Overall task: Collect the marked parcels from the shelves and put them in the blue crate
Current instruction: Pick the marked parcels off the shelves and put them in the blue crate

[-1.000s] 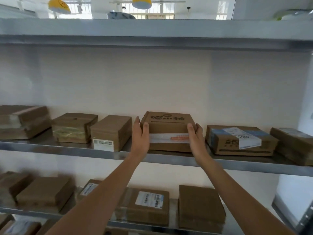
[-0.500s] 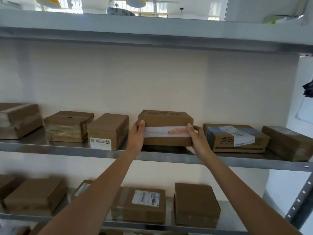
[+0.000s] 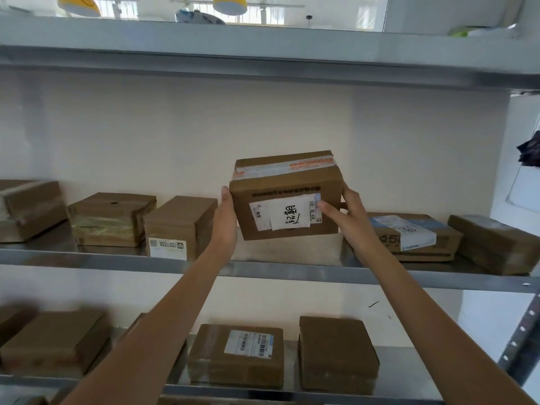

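Parcel [image 3: 285, 197] now lifted off middle shelf [image 3: 277, 270] & tipped, handwritten label [image 3: 287, 214] facing cam. Both hands grip its sides: left hand [image 3: 226, 217], right hand [image 3: 349, 213]. Looks marked, so crate next.

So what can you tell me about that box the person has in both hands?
The box is brown cardboard, sealed with clear tape that carries an orange printed strip along its top edge. It is lifted clear of the metal shelf and tipped so a face with a white label and black handwriting faces the camera. The left hand holds its left side; the right hand grips the right side, one finger on the label.
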